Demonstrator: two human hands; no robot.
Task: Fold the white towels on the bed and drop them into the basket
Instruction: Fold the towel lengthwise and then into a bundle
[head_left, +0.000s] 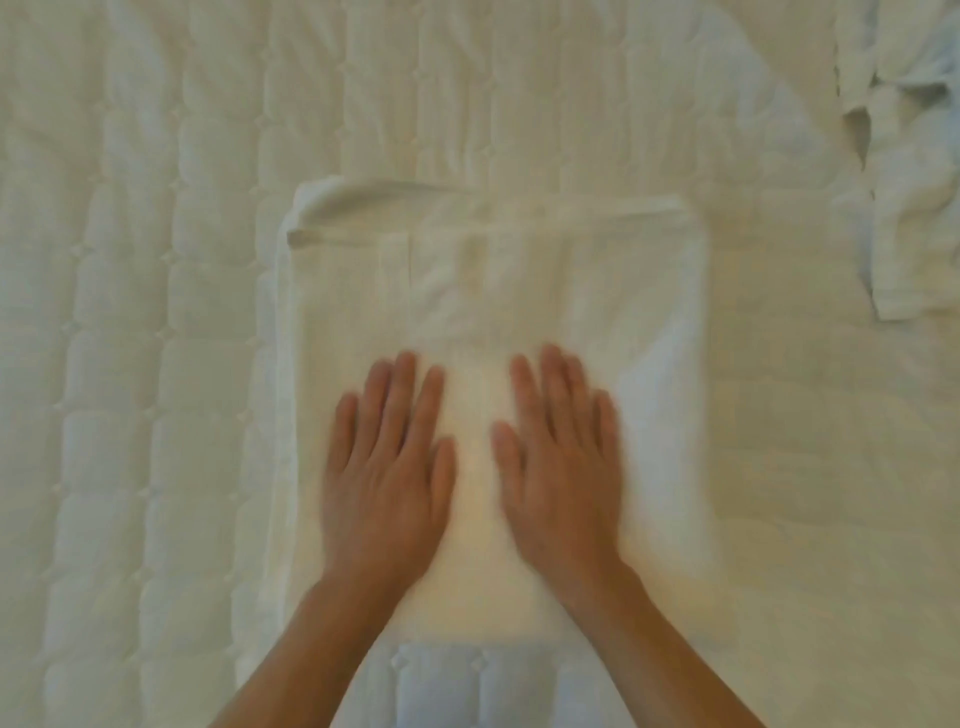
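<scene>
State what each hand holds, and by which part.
Nothing is held. The left hand and right hand lie flat, fingers spread, on the folded towel.

Both hands, the left hand (387, 467) and right hand (561, 462), smear with motion blur on the folded towel (519, 291), while right of it a crumpled towel pile (904, 171) runs off the frame's edge.

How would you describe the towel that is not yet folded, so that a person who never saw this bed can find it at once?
Start from the quilted bed, which fills the whole view. In its middle a flat folded towel lies under the left hand and the right hand. Look from there to the far right edge: the unfolded towel is the crumpled, wrinkled one, with no hand on it.
</scene>
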